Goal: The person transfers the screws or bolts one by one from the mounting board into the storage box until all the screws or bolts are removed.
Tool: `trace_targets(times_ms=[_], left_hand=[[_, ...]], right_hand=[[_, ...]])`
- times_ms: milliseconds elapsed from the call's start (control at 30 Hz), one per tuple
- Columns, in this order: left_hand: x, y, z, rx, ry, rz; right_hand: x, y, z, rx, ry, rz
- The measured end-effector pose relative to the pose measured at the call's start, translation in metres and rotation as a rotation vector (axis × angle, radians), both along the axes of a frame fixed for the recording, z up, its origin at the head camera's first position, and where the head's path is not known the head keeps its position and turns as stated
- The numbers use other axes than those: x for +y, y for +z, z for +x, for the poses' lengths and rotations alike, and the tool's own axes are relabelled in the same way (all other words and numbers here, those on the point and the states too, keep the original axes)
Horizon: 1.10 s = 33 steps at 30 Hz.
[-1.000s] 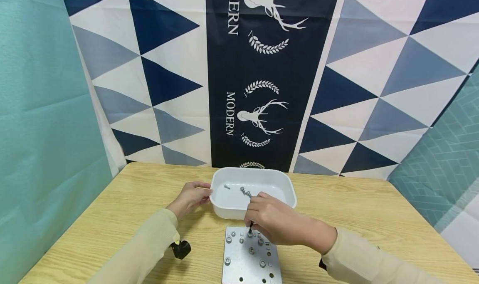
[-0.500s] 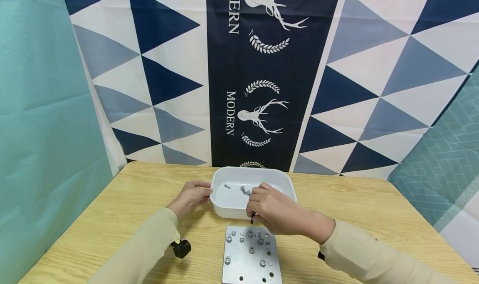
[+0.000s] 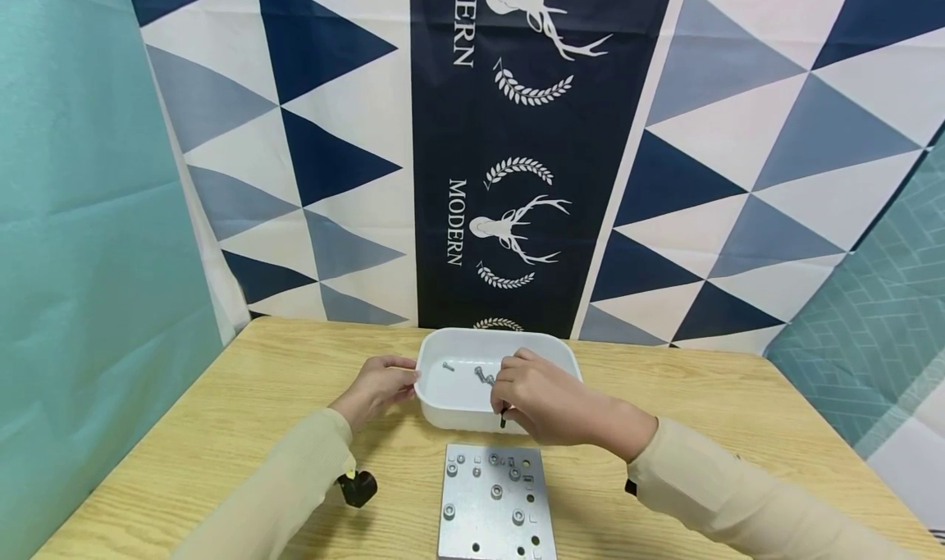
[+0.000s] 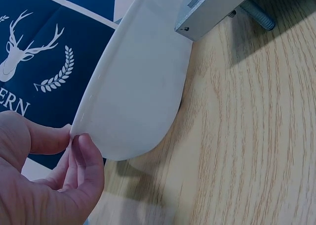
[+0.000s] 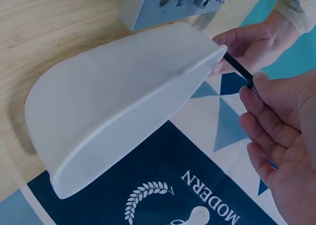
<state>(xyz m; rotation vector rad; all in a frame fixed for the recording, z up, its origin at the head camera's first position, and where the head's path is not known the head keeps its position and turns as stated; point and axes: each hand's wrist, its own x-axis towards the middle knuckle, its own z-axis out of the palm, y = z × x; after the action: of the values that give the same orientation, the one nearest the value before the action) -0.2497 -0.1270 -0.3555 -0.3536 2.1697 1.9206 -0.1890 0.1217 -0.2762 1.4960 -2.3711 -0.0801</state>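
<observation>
My left hand (image 3: 380,388) pinches the left end of a white plastic tub (image 3: 450,418), thumb on one side of its rim and fingers on the other, as the left wrist view shows. Between thumb and fingertips of my right hand (image 5: 284,131) is a black threaded bolt (image 5: 238,67). In the head view that hand hovers at the tub's front right, the bolt's end (image 3: 504,420) pointing down before the front wall. Nearer me lies a silver metal plate (image 3: 476,525) with several socket-head bolts standing in it and some open holes.
Inside the tub lie a small screw (image 3: 448,366) and a few larger silver bolts (image 3: 480,374), partly hidden by my right hand. The wooden table (image 3: 295,396) runs back to a patterned cloth (image 3: 354,216). A black piece (image 3: 358,489) shows below my left sleeve.
My right hand has risen from over the plate and moved back toward the tub, carrying the black bolt. The left hand has stayed at the tub's rim.
</observation>
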Motion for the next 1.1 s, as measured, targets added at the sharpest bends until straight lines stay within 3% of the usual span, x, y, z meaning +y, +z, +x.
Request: trace_targets(times_ms=[1100], left_hand=[[0.0,0.001,0.001,-0.002,0.005,0.014]], right_hand=[[-0.001,0.012,-0.022,-0.051,-0.047,0.026]])
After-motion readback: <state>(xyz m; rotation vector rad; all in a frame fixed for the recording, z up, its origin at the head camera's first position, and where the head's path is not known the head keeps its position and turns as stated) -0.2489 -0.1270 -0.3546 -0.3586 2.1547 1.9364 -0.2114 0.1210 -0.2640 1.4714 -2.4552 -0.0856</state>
